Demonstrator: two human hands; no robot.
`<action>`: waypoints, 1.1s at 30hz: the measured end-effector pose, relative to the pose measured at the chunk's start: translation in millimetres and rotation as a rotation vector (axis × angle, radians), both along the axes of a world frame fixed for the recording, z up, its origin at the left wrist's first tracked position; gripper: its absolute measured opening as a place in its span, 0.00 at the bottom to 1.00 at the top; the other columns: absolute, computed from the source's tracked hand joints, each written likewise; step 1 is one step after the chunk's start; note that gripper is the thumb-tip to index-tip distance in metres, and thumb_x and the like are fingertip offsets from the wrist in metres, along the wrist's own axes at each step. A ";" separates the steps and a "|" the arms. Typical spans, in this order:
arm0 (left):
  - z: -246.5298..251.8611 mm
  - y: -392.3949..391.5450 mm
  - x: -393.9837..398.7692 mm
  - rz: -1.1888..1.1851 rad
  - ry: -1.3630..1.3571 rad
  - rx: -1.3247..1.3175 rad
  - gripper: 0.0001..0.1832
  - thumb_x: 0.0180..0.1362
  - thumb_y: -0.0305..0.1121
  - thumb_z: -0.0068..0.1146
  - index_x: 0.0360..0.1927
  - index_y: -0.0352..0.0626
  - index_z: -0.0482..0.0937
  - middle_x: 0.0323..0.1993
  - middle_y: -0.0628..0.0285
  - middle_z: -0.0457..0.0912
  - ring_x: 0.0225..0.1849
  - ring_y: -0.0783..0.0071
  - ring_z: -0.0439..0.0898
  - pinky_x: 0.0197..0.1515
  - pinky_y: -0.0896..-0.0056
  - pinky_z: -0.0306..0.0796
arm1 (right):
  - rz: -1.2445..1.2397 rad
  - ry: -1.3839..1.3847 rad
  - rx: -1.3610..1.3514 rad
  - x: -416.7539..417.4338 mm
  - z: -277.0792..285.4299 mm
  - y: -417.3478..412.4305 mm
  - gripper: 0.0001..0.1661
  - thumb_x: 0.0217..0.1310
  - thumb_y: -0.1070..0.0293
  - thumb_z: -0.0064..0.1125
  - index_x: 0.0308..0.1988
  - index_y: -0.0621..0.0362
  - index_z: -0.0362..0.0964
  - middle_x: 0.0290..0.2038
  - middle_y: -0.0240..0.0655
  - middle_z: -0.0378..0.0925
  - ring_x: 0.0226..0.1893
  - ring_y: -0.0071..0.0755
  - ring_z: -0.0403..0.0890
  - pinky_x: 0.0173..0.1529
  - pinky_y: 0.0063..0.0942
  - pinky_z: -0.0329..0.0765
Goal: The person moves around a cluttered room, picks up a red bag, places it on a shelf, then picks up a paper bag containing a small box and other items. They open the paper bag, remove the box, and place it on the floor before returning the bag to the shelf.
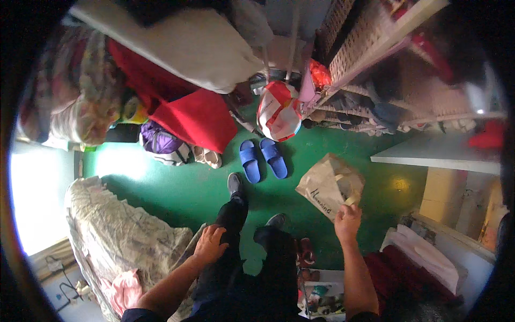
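Note:
My right hand (348,220) grips the handle of a brown paper bag (322,181) that bears dark lettering. The bag hangs over the green floor (314,149) with its mouth partly open, and what it contains is hidden. Empty, my left hand (211,243) hovers over or rests on my left thigh, its fingers a little apart; I cannot tell whether it touches. A pair of blue slides (262,161) lies on the floor ahead of my feet. Beyond them stands a red and white bag (279,110).
A cloth-covered piece of furniture (124,225) flanks me on the left. Ahead are a red cloth (201,120), a purple and white bag (163,141) and beige shoes (207,157). Woven shelves (362,52) and a white board (438,151) stand to the right; red shoes (306,251) lie near my feet.

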State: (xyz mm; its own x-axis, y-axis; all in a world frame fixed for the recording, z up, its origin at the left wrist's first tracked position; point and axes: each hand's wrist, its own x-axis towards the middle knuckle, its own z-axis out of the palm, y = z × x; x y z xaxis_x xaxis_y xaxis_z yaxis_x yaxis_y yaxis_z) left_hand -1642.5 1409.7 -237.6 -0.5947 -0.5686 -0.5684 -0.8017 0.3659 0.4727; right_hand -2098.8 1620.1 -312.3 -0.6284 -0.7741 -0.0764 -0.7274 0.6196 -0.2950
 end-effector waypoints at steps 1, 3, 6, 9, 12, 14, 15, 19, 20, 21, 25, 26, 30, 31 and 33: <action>-19.3 -6.3 -5.9 -0.023 0.013 -0.021 0.34 0.54 0.33 0.74 0.65 0.44 0.74 0.65 0.47 0.73 0.69 0.42 0.70 0.71 0.46 0.68 | -0.039 -0.006 0.003 -8.2 -18.2 -4.9 0.15 0.54 0.73 0.69 0.44 0.60 0.79 0.48 0.46 0.76 0.53 0.61 0.75 0.55 0.53 0.78; -61.0 -26.0 -24.6 -0.056 0.094 -0.080 0.36 0.53 0.32 0.75 0.65 0.43 0.73 0.65 0.46 0.72 0.69 0.40 0.70 0.71 0.44 0.68 | -0.080 0.058 -0.036 -18.6 -62.0 -15.5 0.19 0.52 0.75 0.68 0.47 0.61 0.80 0.51 0.49 0.75 0.54 0.64 0.75 0.56 0.57 0.77; -115.6 -59.1 -63.1 -0.084 0.193 -0.107 0.36 0.53 0.32 0.74 0.66 0.42 0.73 0.66 0.45 0.72 0.68 0.39 0.70 0.70 0.44 0.68 | -0.107 0.144 -0.061 -23.4 -134.9 -26.9 0.21 0.52 0.75 0.67 0.49 0.62 0.79 0.53 0.50 0.74 0.54 0.65 0.75 0.55 0.58 0.77; -166.9 -85.9 -103.9 -0.091 0.282 -0.107 0.35 0.53 0.32 0.74 0.65 0.42 0.73 0.64 0.46 0.73 0.67 0.40 0.72 0.70 0.44 0.69 | -0.094 0.120 -0.036 -9.7 -210.6 -33.4 0.21 0.54 0.74 0.67 0.50 0.62 0.79 0.55 0.50 0.74 0.54 0.65 0.75 0.53 0.58 0.78; -216.7 -106.8 -146.9 -0.142 0.370 -0.122 0.32 0.55 0.32 0.72 0.63 0.41 0.74 0.61 0.48 0.76 0.64 0.42 0.74 0.68 0.45 0.70 | -0.232 -0.084 -0.032 9.7 -298.5 -14.8 0.20 0.57 0.70 0.69 0.51 0.58 0.80 0.60 0.49 0.74 0.55 0.64 0.78 0.53 0.56 0.81; -240.8 -119.1 -172.9 -0.184 0.450 -0.091 0.31 0.57 0.32 0.72 0.63 0.41 0.74 0.60 0.48 0.77 0.64 0.42 0.74 0.68 0.46 0.71 | -0.262 -0.046 0.068 12.1 -332.3 -6.8 0.18 0.57 0.69 0.71 0.48 0.56 0.80 0.61 0.49 0.74 0.54 0.62 0.80 0.53 0.54 0.81; -250.0 -124.7 -186.1 -0.203 0.491 -0.075 0.30 0.57 0.33 0.72 0.63 0.41 0.75 0.59 0.48 0.77 0.64 0.42 0.75 0.68 0.46 0.71 | -0.275 -0.026 0.119 13.3 -347.3 -5.8 0.16 0.57 0.69 0.71 0.47 0.55 0.81 0.62 0.48 0.75 0.54 0.61 0.81 0.52 0.53 0.82; -266.5 -137.0 -198.6 -0.207 0.487 -0.104 0.29 0.58 0.34 0.72 0.62 0.40 0.76 0.59 0.48 0.79 0.62 0.44 0.77 0.67 0.48 0.72 | -0.237 0.123 -0.219 3.0 -307.7 -62.9 0.12 0.57 0.68 0.74 0.42 0.56 0.83 0.61 0.47 0.77 0.54 0.56 0.84 0.53 0.47 0.83; -260.5 -140.9 -198.7 -0.222 0.501 -0.116 0.29 0.58 0.34 0.72 0.62 0.40 0.76 0.59 0.48 0.79 0.62 0.44 0.77 0.67 0.48 0.72 | -0.197 0.138 -0.330 3.4 -286.3 -85.5 0.11 0.58 0.69 0.74 0.41 0.56 0.83 0.61 0.46 0.78 0.54 0.54 0.84 0.53 0.46 0.84; -248.8 -143.6 -199.9 -0.242 0.516 -0.125 0.29 0.58 0.34 0.72 0.63 0.40 0.75 0.59 0.48 0.80 0.62 0.44 0.78 0.66 0.48 0.73 | -0.161 0.155 -0.439 3.5 -279.3 -108.1 0.10 0.58 0.69 0.74 0.41 0.55 0.84 0.60 0.46 0.79 0.53 0.53 0.84 0.53 0.45 0.84; -234.5 -141.8 -181.1 -0.228 0.539 -0.143 0.30 0.58 0.35 0.72 0.63 0.40 0.75 0.58 0.48 0.80 0.62 0.44 0.78 0.64 0.48 0.74 | 0.195 -0.237 -0.438 34.5 -315.1 -233.3 0.13 0.60 0.65 0.74 0.45 0.53 0.86 0.68 0.53 0.72 0.61 0.55 0.82 0.58 0.45 0.82; -235.4 -139.3 -177.3 -0.217 0.494 -0.125 0.31 0.58 0.35 0.72 0.64 0.40 0.75 0.58 0.47 0.80 0.63 0.44 0.78 0.65 0.47 0.73 | 0.174 -0.458 -0.454 43.3 -345.6 -257.3 0.16 0.59 0.61 0.75 0.46 0.51 0.86 0.73 0.56 0.65 0.63 0.58 0.81 0.59 0.46 0.81; -235.8 -128.5 -157.9 -0.209 0.366 -0.120 0.31 0.58 0.34 0.72 0.64 0.40 0.76 0.59 0.46 0.80 0.64 0.43 0.77 0.67 0.47 0.72 | 0.128 -0.417 -0.238 73.4 -410.8 -338.3 0.30 0.61 0.58 0.73 0.59 0.55 0.76 0.73 0.63 0.61 0.66 0.65 0.76 0.65 0.49 0.78; -233.5 -126.6 -157.7 -0.231 0.359 -0.112 0.31 0.58 0.34 0.72 0.64 0.40 0.76 0.60 0.46 0.80 0.64 0.42 0.76 0.68 0.47 0.71 | 0.100 -0.347 -0.304 77.1 -435.0 -348.5 0.30 0.62 0.58 0.72 0.59 0.60 0.74 0.70 0.61 0.67 0.65 0.65 0.76 0.65 0.49 0.77; -230.6 -125.2 -151.5 -0.229 0.340 -0.117 0.31 0.58 0.34 0.72 0.64 0.41 0.76 0.60 0.45 0.79 0.65 0.42 0.76 0.68 0.47 0.71 | 0.098 -0.276 -0.457 99.5 -419.4 -369.8 0.29 0.62 0.61 0.70 0.57 0.67 0.73 0.60 0.56 0.75 0.61 0.62 0.78 0.65 0.49 0.77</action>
